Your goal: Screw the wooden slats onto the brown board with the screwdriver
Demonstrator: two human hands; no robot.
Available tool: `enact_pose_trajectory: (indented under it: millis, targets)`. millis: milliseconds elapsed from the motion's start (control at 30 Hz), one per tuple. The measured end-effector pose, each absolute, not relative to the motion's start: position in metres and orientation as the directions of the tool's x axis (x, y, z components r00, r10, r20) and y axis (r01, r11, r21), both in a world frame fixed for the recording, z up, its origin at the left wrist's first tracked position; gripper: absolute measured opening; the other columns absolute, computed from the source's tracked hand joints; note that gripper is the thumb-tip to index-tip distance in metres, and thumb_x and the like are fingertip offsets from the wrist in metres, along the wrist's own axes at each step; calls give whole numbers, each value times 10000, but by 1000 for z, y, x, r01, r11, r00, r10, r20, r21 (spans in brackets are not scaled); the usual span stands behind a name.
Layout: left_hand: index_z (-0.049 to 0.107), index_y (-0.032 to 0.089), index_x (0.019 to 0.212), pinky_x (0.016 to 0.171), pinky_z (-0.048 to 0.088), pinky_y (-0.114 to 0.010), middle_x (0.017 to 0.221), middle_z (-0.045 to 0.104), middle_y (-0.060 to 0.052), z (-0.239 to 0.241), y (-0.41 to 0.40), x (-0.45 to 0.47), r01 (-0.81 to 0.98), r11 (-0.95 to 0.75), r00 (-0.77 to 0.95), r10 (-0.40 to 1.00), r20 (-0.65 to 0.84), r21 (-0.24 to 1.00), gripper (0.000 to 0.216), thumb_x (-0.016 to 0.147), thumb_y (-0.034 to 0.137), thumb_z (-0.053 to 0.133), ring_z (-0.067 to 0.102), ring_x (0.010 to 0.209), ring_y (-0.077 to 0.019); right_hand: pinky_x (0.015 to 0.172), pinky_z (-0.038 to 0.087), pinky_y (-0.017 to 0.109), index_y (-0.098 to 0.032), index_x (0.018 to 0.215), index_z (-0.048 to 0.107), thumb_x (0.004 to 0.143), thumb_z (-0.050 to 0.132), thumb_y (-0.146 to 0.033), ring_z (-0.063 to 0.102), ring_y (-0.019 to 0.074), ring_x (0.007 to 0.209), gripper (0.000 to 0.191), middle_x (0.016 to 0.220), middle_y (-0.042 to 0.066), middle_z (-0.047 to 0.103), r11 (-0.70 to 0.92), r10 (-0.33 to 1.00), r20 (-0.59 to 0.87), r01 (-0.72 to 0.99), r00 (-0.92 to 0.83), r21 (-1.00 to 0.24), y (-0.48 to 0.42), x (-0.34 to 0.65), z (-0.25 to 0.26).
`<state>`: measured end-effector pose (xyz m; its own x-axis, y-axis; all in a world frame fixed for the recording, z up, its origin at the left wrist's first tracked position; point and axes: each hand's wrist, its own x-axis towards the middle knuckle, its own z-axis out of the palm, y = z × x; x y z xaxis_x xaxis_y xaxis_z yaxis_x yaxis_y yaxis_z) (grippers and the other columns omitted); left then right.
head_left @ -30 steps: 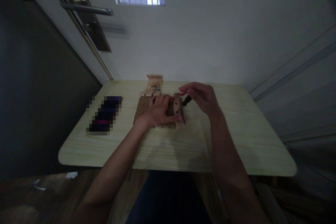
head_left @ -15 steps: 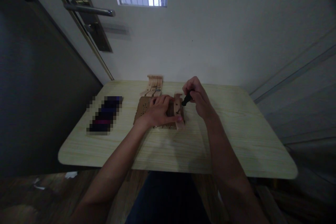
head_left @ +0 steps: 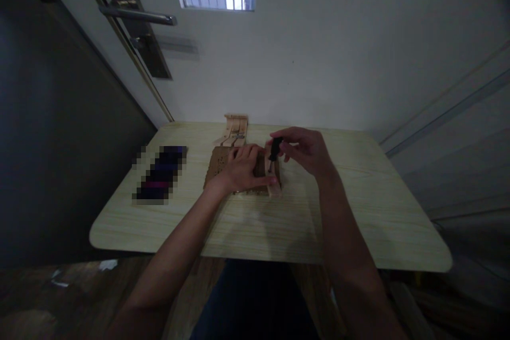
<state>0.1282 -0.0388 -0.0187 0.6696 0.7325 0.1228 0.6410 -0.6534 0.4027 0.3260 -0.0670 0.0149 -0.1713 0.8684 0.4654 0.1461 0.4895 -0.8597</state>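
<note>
A brown board (head_left: 215, 163) with rows of small holes lies on the table, a pale wooden strip (head_left: 274, 189) across its right end. My left hand (head_left: 243, 169) holds the board down, fingers over its far part and thumb on the strip. Between the thumb and fingers of my right hand (head_left: 305, 147) is a small screwdriver (head_left: 276, 147) with a black handle. It stands nearly upright, tilted a little, its tip down at the strip. Whether the tip sits in a screw is too small to tell.
Behind the board lies a light wooden piece (head_left: 236, 130) with dark slots and small metal parts on it. A pixelated dark object (head_left: 161, 175) is on the left of the table (head_left: 378, 212). The white door (head_left: 319, 64) with a handle (head_left: 139, 15) rises at the table's back edge.
My right hand has shifted, its fingers now stretched toward the screwdriver's handle. The screwdriver has moved slightly left and stands steeper, tip on the strip. My left hand stays put.
</note>
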Motion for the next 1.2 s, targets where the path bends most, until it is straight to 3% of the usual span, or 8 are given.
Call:
enact_pose_trajectory:
  millis: [333, 467, 667, 800, 867, 967, 1100, 1200]
  targets:
    - [413, 205, 1260, 1083, 240, -555, 1350, 471, -131, -17, -39, 128, 642, -648, 669, 735, 114, 411, 785, 732, 774, 531, 394, 1292, -347, 490, 444, 179, -201, 815, 646, 642, 834, -343, 538, 60, 573, 292, 666, -52, 593, 469, 880, 473, 238, -45, -850, -64, 328, 16]
    - [409, 203, 1263, 1078, 240, -553, 1341, 479, -129, -16, -40, 128, 644, -645, 666, 737, 115, 411, 782, 740, 773, 521, 399, 1286, -336, 464, 406, 161, -226, 878, 618, 664, 818, -357, 485, 56, 568, 321, 646, -74, 506, 508, 855, 516, 266, -45, -819, -64, 324, 16]
    - [416, 197, 1251, 1066, 252, -552, 1324, 490, -123, -15, -41, 128, 644, -648, 669, 735, 112, 406, 764, 751, 766, 514, 409, 1276, -334, 494, 439, 164, -225, 861, 700, 706, 796, -353, 559, 69, 653, 223, 768, -25, 606, 539, 826, 562, 351, -41, -766, -64, 324, 17]
    - [418, 205, 1258, 1066, 256, -558, 1335, 483, -121, -15, -41, 128, 645, -641, 665, 739, 108, 416, 771, 746, 774, 510, 401, 1284, -339, 607, 555, 215, -218, 844, 681, 659, 829, -358, 662, 132, 874, 275, 1069, 30, 666, 544, 834, 550, 220, -40, -810, -63, 324, 16]
    - [412, 203, 1270, 1070, 255, -561, 1351, 468, -124, -15, -41, 128, 648, -638, 663, 741, 105, 417, 789, 740, 779, 512, 394, 1290, -343, 652, 589, 261, -209, 845, 655, 659, 829, -362, 691, 139, 815, 298, 975, 27, 706, 512, 859, 510, 132, -47, -849, -62, 323, 14]
    - [410, 196, 1276, 1082, 246, -557, 1358, 461, -128, -15, -40, 129, 651, -639, 665, 740, 98, 411, 805, 729, 774, 529, 385, 1299, -346, 615, 592, 263, -199, 827, 622, 635, 840, -369, 696, 134, 692, 337, 757, -5, 713, 475, 878, 479, 129, 2, -871, -62, 320, 13]
    - [391, 190, 1299, 1090, 235, -548, 1357, 462, -138, -15, -40, 129, 660, -637, 663, 744, 90, 398, 827, 729, 772, 529, 388, 1297, -338, 540, 563, 215, -195, 805, 619, 608, 851, -379, 689, 121, 649, 356, 734, -10, 713, 481, 864, 501, 212, 51, -851, -64, 318, 12]
    - [383, 188, 1305, 1088, 237, -544, 1368, 451, -141, -16, -40, 129, 662, -638, 662, 744, 93, 393, 832, 737, 783, 506, 383, 1298, -338, 570, 577, 218, -197, 856, 642, 653, 824, -385, 706, 126, 695, 331, 793, -1, 733, 494, 858, 513, 242, 18, -835, -65, 317, 11]
